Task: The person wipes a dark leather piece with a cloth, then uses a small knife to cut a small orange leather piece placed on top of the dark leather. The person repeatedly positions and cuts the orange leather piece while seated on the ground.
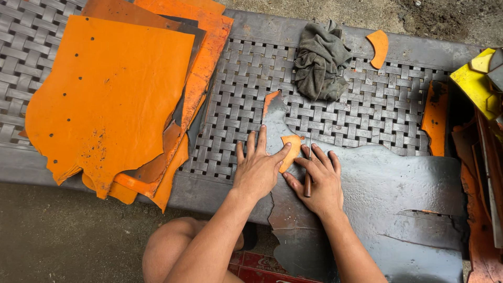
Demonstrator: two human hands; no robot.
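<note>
Two hands trace a small orange pattern piece (pixel 291 150) on a dark leather sheet (pixel 387 183) near the woven surface's (pixel 356 110) front edge.
Left hand (pixel 258 170) presses the piece flat, fingers spread; right hand (pixel 320 183) grips a thin cutting tool (pixel 308 175), best kept tight against the piece's edge.

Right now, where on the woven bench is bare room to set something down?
Bare weave lies between the grey crumpled rag and the orange leather strip. Crowded: the stacked orange leather sheets, and the grey leather sheet under both hands.
</note>
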